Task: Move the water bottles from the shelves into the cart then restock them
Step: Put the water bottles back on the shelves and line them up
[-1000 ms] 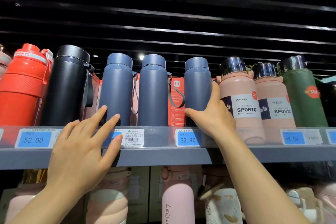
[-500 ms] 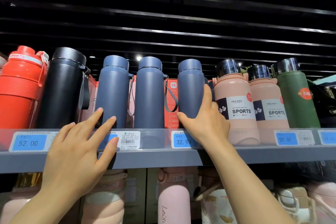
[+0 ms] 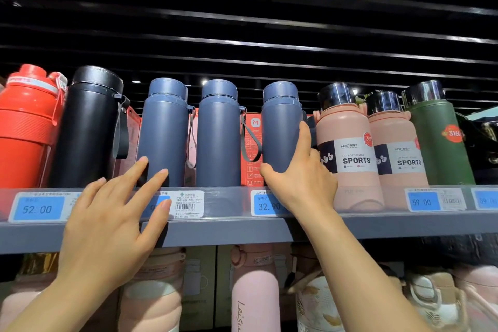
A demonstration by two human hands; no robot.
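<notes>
Three blue-grey bottles stand upright in a row on the grey shelf (image 3: 229, 232): a left one (image 3: 164, 129), a middle one (image 3: 218, 135) and a right one (image 3: 281, 127). My right hand (image 3: 301, 175) grips the base of the right bottle, thumb on its front and index finger up its right side. My left hand (image 3: 107, 221) is raised with straight spread fingers in front of the shelf edge, its fingertips at the foot of the left bottle.
A red bottle (image 3: 24, 127) and a black bottle (image 3: 86, 127) stand at the left. Two pink SPORTS bottles (image 3: 347, 148) and a green bottle (image 3: 439, 137) stand at the right. Price tags line the shelf front. More pink bottles (image 3: 254, 291) fill the shelf below.
The view has shifted slightly. Both hands stay almost where they were, the right one still on the right blue-grey bottle.
</notes>
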